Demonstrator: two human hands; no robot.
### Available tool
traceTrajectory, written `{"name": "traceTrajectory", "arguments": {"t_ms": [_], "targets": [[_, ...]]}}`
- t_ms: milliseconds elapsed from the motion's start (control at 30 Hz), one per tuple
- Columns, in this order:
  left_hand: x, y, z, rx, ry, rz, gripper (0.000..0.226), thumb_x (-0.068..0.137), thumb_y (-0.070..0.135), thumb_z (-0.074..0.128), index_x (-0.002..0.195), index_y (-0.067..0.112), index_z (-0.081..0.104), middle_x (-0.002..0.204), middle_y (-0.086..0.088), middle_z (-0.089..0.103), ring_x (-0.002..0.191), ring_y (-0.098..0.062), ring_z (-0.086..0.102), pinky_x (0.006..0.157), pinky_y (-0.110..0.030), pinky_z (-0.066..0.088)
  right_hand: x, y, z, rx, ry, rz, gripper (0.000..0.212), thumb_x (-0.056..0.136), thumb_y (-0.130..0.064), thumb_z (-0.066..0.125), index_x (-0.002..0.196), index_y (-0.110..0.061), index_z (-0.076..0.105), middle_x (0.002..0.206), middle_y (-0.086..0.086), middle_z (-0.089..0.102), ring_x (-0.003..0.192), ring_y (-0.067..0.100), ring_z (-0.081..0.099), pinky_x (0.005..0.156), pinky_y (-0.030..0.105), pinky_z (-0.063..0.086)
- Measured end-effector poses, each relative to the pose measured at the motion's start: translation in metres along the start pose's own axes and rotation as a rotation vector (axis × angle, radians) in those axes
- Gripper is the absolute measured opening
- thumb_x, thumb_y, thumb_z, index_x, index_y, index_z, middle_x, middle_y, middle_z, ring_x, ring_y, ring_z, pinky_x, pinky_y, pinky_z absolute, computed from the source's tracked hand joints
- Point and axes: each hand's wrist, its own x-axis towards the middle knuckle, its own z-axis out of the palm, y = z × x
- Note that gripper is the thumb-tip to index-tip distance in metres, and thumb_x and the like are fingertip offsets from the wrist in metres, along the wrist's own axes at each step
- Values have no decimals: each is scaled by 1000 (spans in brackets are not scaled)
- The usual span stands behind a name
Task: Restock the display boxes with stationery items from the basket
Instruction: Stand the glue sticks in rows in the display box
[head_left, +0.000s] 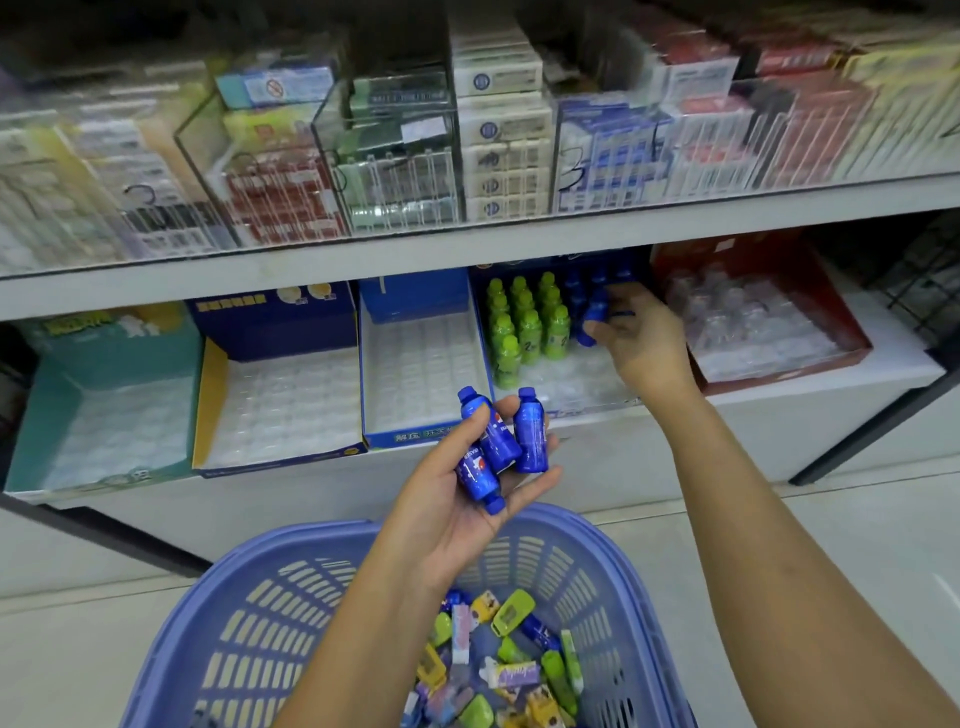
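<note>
Bottle-shaped stationery pieces are partway restocked. At the centre right of the frame the right hand (639, 338) reaches under the upper shelf (467, 244) into the dark blue display box (576, 382). Its fingers are curled round one blue bottle (592, 317), held over the tray just right of the green bottles (524, 322), which stand in packed columns on the box's left side. A few rear blue bottles (597, 278) seem to stand at the back of that box, though blur makes the count uncertain. In the middle of the frame the left hand (457, 499) lies palm up, thumb and fingers cupped round three blue bottles (498, 447), held above the basket (249, 623) at the bottom of the frame. The basket holds a mixed heap of small items (509, 665), green, yellow, purple and blue. To the left, the white-lined box (415, 374), the yellow-edged box (280, 405) and the teal box (104, 415) show only bare tray cells. The red box (779, 332) at the right holds clear pieces too blurred to name. Judged from this, one box is roughly half filled and most of the restocking remains.
</note>
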Motion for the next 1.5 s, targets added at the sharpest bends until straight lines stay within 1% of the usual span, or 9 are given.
{"name": "traceTrajectory", "arguments": {"t_ms": [367, 533, 633, 733, 833, 933, 1067, 1233, 1500], "targets": [[3, -1, -4, 18, 27, -11, 27, 73, 27, 66, 91, 9, 77, 117, -19, 66, 107, -35, 65, 81, -46, 57, 0, -8, 8, -70, -35, 73, 40, 73, 0, 76, 110, -1, 61, 94, 10, 65, 89, 24, 65, 77, 25, 50], [-2, 1, 2, 0, 3, 35, 26, 73, 25, 68, 89, 7, 76, 116, -21, 66, 108, -36, 64, 77, -46, 58, -26, -32, -1, -107, 98, 51, 46, 72, -18, 79, 112, -7, 58, 98, 5, 58, 76, 16, 59, 70, 25, 48], [1, 3, 7, -18, 22, 93, 23, 74, 23, 67, 85, 5, 77, 110, -20, 69, 105, -35, 66, 74, -45, 58, -47, -57, -11, 165, -350, 166, 42, 66, -40, 78, 99, -17, 66, 87, -1, 66, 72, 9, 65, 62, 19, 52], [6, 3, 17, -20, 25, 144, 20, 73, 22, 67, 78, 5, 77, 100, -13, 72, 99, -32, 69, 71, -45, 58, -61, -70, -16, 303, -784, 172, 27, 75, -29, 73, 97, -14, 73, 95, 4, 74, 85, 9, 68, 73, 17, 54], [11, 3, 25, -19, 25, 140, 23, 73, 21, 66, 82, 3, 76, 104, -19, 70, 102, -38, 66, 73, -47, 59, -56, -70, -22, 365, -636, 82, 16, 73, -21, 75, 88, -17, 76, 91, 0, 74, 85, 6, 65, 79, 15, 52], [14, 4, 27, 29, 78, 106, 31, 73, 22, 65, 96, 2, 69, 110, -24, 68, 100, -35, 68, 72, -42, 60, -40, -60, -31, 421, -254, 39, 14, 76, -13, 74, 78, -27, 73, 78, -7, 72, 74, 1, 65, 75, 15, 53], [12, 5, 26, 123, 115, 66, 36, 73, 26, 68, 101, 4, 69, 80, -7, 70, 68, -16, 69, 52, -23, 56, -14, -34, -33, 85, 180, -23, 27, 79, -11, 74, 105, -9, 68, 87, 2, 68, 77, 13, 66, 74, 22, 52], [16, 4, 22, 334, 148, 41, 39, 76, 35, 67, 105, 10, 69, 77, -1, 69, 66, -11, 67, 49, -18, 51, 5, -7, -20, -166, 81, -30, 34, 81, -11, 71, 113, -4, 64, 98, 12, 71, 82, 17, 63, 76, 22, 45], [21, -2, 12, 434, 115, 44, 24, 89, -3, 55, 113, 0, 61, 100, -13, 73, 90, -21, 72, 67, -22, 56, 17, 10, -18, -350, 13, -39, 30, 80, -10, 71, 109, -3, 67, 97, 17, 71, 88, 29, 67, 82, 36, 52]]}}
